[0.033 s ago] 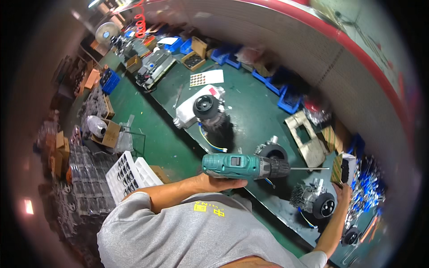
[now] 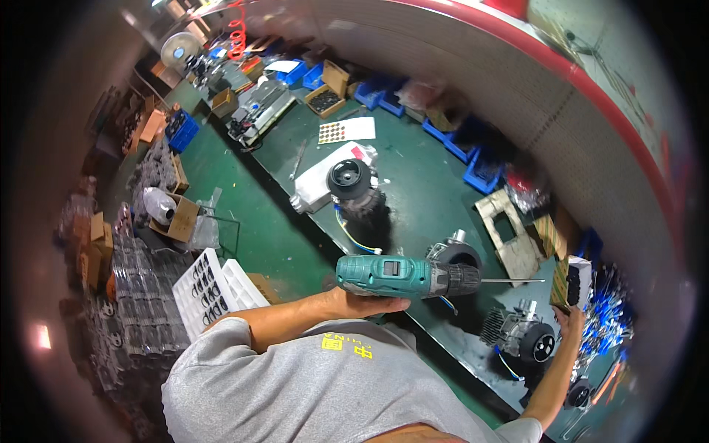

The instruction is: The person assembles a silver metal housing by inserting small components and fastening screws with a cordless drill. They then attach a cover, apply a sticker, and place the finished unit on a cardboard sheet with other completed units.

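Head view: left hand (image 2: 363,303) grasping a teal-and-black cordless drill (image 2: 380,274), held level by the green table's (image 2: 421,188) edge; long bit (image 2: 517,280) points right. Right hand (image 2: 569,322) at small open cardboard box (image 2: 561,292); grip indeterminate. Finned metal blower unit (image 2: 508,329) near right forearm.

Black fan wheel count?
4 wheels: one by the white casing, one behind the drill, one left of the right forearm, one right of it; others may be hidden.
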`<act>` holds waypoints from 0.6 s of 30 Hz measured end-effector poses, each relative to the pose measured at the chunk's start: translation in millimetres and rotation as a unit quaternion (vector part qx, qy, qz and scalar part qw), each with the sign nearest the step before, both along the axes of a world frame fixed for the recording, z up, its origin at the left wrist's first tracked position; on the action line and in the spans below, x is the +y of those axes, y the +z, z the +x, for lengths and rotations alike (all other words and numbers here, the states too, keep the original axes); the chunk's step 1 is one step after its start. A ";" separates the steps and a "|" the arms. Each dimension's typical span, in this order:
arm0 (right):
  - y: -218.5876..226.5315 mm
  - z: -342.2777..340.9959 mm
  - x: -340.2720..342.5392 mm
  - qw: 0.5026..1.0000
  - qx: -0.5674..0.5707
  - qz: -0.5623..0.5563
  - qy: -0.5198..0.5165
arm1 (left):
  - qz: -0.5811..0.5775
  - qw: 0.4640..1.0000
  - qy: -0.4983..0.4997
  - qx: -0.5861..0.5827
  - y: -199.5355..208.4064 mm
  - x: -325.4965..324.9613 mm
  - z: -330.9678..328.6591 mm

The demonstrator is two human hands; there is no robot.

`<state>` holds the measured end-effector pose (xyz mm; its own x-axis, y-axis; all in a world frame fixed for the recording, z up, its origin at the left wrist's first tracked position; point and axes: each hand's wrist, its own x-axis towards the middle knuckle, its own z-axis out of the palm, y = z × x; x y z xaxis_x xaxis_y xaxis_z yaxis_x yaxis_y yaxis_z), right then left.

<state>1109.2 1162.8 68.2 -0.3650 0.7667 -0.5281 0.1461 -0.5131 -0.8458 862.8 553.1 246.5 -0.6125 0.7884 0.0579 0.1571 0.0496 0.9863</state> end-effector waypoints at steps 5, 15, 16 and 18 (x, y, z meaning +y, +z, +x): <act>100.6 -62.7 -34.9 0.991 -0.059 0.103 0.054 | 0.022 0.996 0.033 -0.076 -12.6 -100.0 -38.8; 198.6 -334.9 -222.0 0.948 -0.094 0.229 0.199 | -0.030 0.967 0.226 -0.111 -6.3 -375.5 -120.9; 202.1 -367.0 -247.9 0.945 -0.099 0.211 0.228 | -0.045 0.958 0.245 -0.140 -9.1 -393.5 -124.8; 205.2 -436.2 -297.3 0.927 -0.118 0.182 0.306 | 0.019 0.946 0.297 -0.126 -14.3 -420.6 -130.1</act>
